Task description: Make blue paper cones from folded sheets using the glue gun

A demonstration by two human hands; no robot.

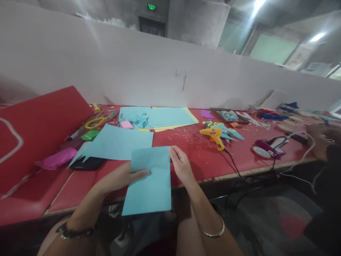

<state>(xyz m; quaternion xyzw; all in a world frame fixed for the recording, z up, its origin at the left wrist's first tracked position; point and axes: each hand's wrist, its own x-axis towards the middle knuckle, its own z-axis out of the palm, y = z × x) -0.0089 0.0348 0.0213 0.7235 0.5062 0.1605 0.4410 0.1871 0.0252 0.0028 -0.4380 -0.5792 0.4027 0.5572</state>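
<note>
A light blue sheet of paper (151,192) is held up in front of me, over the near edge of the table. My left hand (133,176) grips its left side, thumb on the near face and the other fingers hidden behind it. My right hand (179,160) pinches its upper right corner between thumb and fingers. Just behind it lies a larger blue sheet (119,140), with pointed cuts at its lower left end. That sheet partly covers a black object (89,164).
On the red table (183,142) are yellow-handled scissors (97,122), a pink packet (57,159), stacked blue and yellow sheets (173,117), a yellow glue gun (215,137) with a cord, and a tray (229,116) of scraps. Another person's hand (319,138) is at far right.
</note>
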